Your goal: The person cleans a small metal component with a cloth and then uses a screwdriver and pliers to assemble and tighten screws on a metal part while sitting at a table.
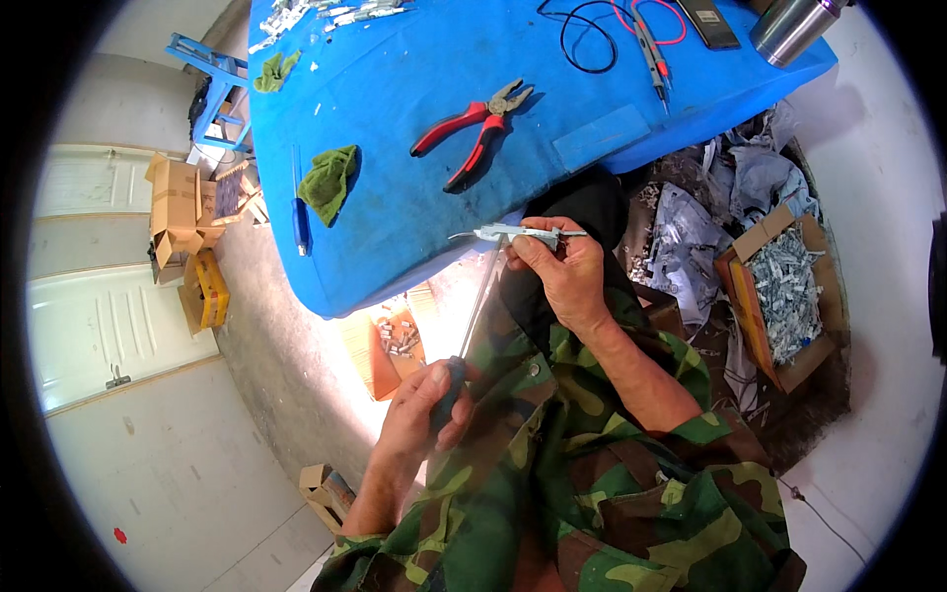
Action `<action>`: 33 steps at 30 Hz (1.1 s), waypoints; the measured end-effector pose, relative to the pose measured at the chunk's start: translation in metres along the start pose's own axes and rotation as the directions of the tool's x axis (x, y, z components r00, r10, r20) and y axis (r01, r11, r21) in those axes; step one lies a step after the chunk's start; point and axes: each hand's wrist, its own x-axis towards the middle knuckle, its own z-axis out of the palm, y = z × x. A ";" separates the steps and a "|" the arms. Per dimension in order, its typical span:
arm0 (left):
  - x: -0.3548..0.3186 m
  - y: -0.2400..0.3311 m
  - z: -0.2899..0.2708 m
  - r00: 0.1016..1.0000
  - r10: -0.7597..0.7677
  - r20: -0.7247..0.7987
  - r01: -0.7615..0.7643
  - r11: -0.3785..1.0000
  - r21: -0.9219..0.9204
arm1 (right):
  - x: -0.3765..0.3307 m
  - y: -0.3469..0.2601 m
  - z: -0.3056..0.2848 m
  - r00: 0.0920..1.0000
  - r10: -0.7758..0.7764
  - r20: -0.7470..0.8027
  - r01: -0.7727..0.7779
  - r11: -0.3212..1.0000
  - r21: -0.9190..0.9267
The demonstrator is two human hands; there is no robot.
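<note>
My left hand (422,407) grips the dark handle of a screwdriver (480,303). Its long metal shaft slants up and away from me, with the tip at the underside of a slim grey-white part (490,232). That part is pinched between the thumb and fingers of my right hand (566,276), just off the table's near edge. A thin curved end sticks out at the part's left, and a thin rod at its right. What exactly the tip touches is too small to tell. Red-and-black pliers (480,131) lie with their handles spread on the blue-covered table (395,227).
A green cloth (327,185) and a blue-handled screwdriver (301,222) lie at the table's left. Test probes (651,54), a phone (707,22) and a steel flask (789,32) are at the far right. Boxes of small parts, one box (829,281) at right and another (373,360) below the table, stand nearby.
</note>
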 end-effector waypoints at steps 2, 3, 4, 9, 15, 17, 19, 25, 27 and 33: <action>-0.003 0.004 -0.003 1.000 -0.012 0.017 0.011 1.000 0.019 | -0.001 0.001 0.004 1.000 -0.001 -0.006 0.001 1.000 -0.002; -0.003 0.006 -0.002 0.999 0.028 -0.036 -0.022 0.988 0.152 | -0.001 0.001 0.004 1.000 -0.003 -0.013 0.003 1.000 -0.004; -0.002 0.008 -0.001 0.994 0.073 -0.085 -0.047 0.958 0.283 | -0.001 0.000 0.004 1.000 0.000 -0.015 -0.001 1.000 -0.019; 0.000 0.002 0.000 0.930 0.336 -0.145 -0.147 0.705 0.694 | -0.002 -0.004 0.004 1.000 0.009 0.004 -0.009 0.999 -0.041; -0.006 0.022 0.002 0.840 0.541 -0.047 -0.172 0.347 0.922 | -0.004 -0.006 0.005 1.000 -0.007 0.006 0.008 0.994 -0.112; -0.007 0.026 0.004 0.772 0.631 -0.079 -0.149 0.300 0.942 | -0.005 -0.006 0.006 1.000 -0.015 -0.003 0.015 0.995 -0.098; -0.013 0.034 0.002 0.724 0.687 -0.059 -0.096 0.186 0.978 | -0.006 -0.003 0.006 0.999 -0.042 0.008 0.042 0.983 -0.181; -0.020 0.088 0.006 0.792 0.602 0.102 -0.086 -0.057 0.995 | -0.005 0.004 -0.003 0.991 -0.117 0.066 0.134 0.907 -0.399; -0.016 0.100 -0.003 0.809 0.576 0.120 -0.090 -0.081 0.993 | -0.007 -0.001 -0.002 0.981 -0.143 0.127 0.187 0.859 -0.477; -0.005 0.136 -0.029 0.891 0.443 0.096 -0.133 0.054 0.990 | -0.008 -0.013 -0.002 0.965 -0.128 0.227 0.236 0.802 -0.549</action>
